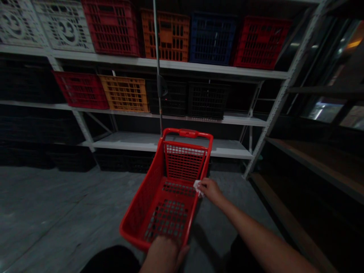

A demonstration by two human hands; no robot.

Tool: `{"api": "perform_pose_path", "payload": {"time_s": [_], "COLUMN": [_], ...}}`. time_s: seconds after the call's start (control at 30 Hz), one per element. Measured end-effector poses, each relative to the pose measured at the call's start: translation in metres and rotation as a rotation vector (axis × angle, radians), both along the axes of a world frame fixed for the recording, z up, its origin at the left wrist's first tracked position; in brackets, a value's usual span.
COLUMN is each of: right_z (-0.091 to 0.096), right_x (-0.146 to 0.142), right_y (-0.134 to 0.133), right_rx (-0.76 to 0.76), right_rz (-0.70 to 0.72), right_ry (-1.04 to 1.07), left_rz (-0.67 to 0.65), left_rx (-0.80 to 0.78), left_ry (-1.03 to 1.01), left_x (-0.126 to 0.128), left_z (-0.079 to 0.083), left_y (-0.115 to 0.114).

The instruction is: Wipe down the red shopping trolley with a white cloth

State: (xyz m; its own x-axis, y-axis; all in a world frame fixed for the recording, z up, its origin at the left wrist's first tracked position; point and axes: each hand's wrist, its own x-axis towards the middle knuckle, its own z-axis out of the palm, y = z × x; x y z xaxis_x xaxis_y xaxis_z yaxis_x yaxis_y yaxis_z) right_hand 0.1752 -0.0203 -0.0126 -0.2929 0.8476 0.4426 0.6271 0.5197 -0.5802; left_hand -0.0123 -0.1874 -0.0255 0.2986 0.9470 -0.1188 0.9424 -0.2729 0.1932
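A red plastic shopping basket (142, 212) on wheels stands on the grey floor in front of me, its handle (186, 133) at the far end. My left hand (162, 254) grips the near rim of the basket, fingers curled over the edge. My right hand (209, 189) is closed on a small white cloth (197, 187) and presses it against the basket's right rim. The inside of the basket holds nothing that I can see.
Metal shelves (170, 65) ahead carry red, orange, blue, white and black crates (170, 36). A thin pole (157, 68) stands upright behind the basket. Darker wooden shelving (313, 159) runs along the right. Grey concrete floor (57, 212) stretches to the left.
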Motion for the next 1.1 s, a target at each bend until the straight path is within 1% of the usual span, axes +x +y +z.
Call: {"api": "perform_pose_path", "payload": {"time_s": [0.07, 0.17, 0.23, 0.27, 0.33, 0.4, 0.47, 0.53, 0.63, 0.7, 0.73, 0.8, 0.87, 0.93, 0.97, 1.03, 1.1], "right_z": [0.016, 0.040, 0.044, 0.042, 0.030, 0.016, 0.008, 0.009, 0.020, 0.022, 0.020, 0.011, -0.004, -0.018, -0.023, -0.031, -0.033], "right_x": [0.009, 0.023, 0.027, 0.027, 0.024, 0.022, 0.021, 0.024, 0.027, 0.025, 0.022, 0.014, 0.003, -0.008, -0.013, -0.022, -0.028], "right_y": [0.033, 0.083, 0.098, 0.098, 0.086, 0.068, 0.055, 0.055, 0.070, 0.074, 0.070, 0.049, 0.013, -0.031, -0.053, -0.090, -0.113], "right_rx": [0.032, 0.069, 0.081, 0.082, 0.073, 0.048, 0.016, -0.003, 0.003, 0.010, 0.010, 0.003, -0.015, -0.053, -0.079, -0.140, -0.177], "right_rz": [-0.098, -0.204, -0.243, -0.250, -0.231, -0.172, -0.109, -0.099, -0.188, -0.246, -0.258, -0.244, -0.182, -0.066, -0.041, 0.002, 0.022], "right_ry": [-0.016, 0.012, 0.032, 0.039, 0.047, 0.041, 0.033, 0.043, 0.089, 0.121, 0.132, 0.143, 0.157, 0.244, 0.290, 0.326, 0.335], "left_rz": [-0.001, -0.003, -0.003, 0.000, 0.003, -0.004, -0.024, -0.040, -0.062, -0.075, -0.081, -0.083, -0.090, -0.093, -0.090, -0.088, -0.099], "left_rx": [-0.002, -0.026, -0.029, -0.025, -0.027, -0.033, -0.015, 0.024, 0.055, 0.071, 0.084, 0.107, 0.104, 0.088, 0.086, 0.090, 0.084], "left_ry": [0.003, 0.013, 0.012, 0.015, 0.027, 0.035, 0.031, 0.027, 0.027, 0.027, 0.028, 0.030, 0.027, 0.028, 0.030, 0.032, 0.028], "left_x": [-0.003, -0.006, -0.007, -0.008, -0.009, -0.010, -0.013, -0.015, -0.014, -0.010, -0.008, -0.004, 0.000, 0.002, 0.003, 0.004, 0.004], "left_z": [0.000, 0.000, 0.001, 0.002, 0.002, 0.000, -0.004, -0.008, -0.012, -0.013, -0.012, -0.010, -0.008, -0.005, -0.004, -0.002, -0.001], "left_y": [-0.001, -0.002, -0.002, -0.002, -0.002, -0.002, -0.003, -0.002, 0.000, 0.004, 0.006, 0.010, 0.014, 0.016, 0.016, 0.017, 0.017]}}
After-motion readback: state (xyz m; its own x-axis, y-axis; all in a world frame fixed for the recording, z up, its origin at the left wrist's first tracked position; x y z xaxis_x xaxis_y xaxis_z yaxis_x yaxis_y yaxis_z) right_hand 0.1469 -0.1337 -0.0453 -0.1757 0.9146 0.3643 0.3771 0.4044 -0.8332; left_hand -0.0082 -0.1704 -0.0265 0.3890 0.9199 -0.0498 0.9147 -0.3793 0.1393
